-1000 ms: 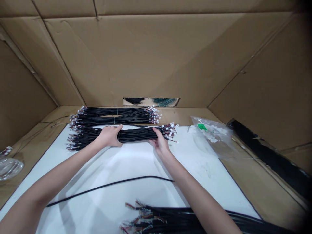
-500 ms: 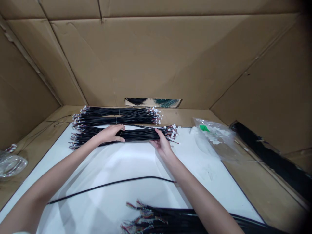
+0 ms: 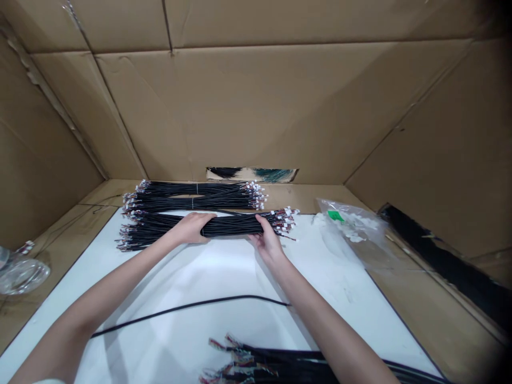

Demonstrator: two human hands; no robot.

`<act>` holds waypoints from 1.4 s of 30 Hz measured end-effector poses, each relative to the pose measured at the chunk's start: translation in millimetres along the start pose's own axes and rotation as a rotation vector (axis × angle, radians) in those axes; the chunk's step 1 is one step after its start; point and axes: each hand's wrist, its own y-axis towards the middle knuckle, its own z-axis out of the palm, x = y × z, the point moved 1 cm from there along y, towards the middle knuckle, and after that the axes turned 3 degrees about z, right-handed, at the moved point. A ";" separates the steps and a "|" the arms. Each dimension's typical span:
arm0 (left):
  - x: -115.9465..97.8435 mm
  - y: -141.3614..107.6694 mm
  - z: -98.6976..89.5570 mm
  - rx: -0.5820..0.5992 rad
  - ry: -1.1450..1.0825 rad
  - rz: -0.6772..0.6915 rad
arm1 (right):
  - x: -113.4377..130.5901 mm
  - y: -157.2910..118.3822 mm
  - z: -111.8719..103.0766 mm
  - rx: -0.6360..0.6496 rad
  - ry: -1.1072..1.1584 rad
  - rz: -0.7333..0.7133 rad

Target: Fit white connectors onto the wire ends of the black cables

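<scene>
A bundle of black insulated wires with white connectors [image 3: 234, 225] lies across the centre of the frame, raised slightly or resting on the worktop; the contact cannot be told. The left hand's grip [image 3: 190, 229] and the right hand's grip [image 3: 267, 240] are both closed around it, near each other. Two similar bundles [image 3: 196, 196] lie just beyond, upper middle. A loose black cable [image 3: 188, 311] crosses the white-topped worktop [image 3: 208, 272] below.
</scene>
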 end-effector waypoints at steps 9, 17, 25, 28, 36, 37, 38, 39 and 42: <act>-4.3 -1.7 0.6 -0.041 0.245 -0.203 | 2.0 -11.1 0.9 0.164 0.087 -0.044; 3.2 4.2 6.7 0.041 0.290 -0.197 | -8.0 9.3 -6.9 0.155 0.055 0.145; 23.6 12.0 9.8 0.114 0.274 -0.209 | -3.0 -8.2 -15.4 0.276 -0.191 0.367; 29.6 13.4 7.9 0.133 0.265 -0.198 | 7.9 -27.2 -21.3 0.368 -0.291 0.423; 37.8 12.0 -3.3 0.132 0.221 -0.105 | 46.5 -66.5 -54.0 0.335 -0.343 0.273; 36.7 11.5 -4.5 0.122 0.215 -0.099 | 51.7 -70.3 -59.7 0.313 -0.346 0.241; 34.5 11.0 -6.1 0.107 0.208 -0.093 | 57.2 -74.3 -65.9 0.289 -0.351 0.205; 30.8 10.3 -8.2 0.085 0.202 -0.087 | 63.0 -78.4 -72.5 0.264 -0.359 0.167; 7.4 7.3 -16.7 0.005 0.176 -0.045 | 80.9 -91.3 -94.7 0.194 -0.394 0.034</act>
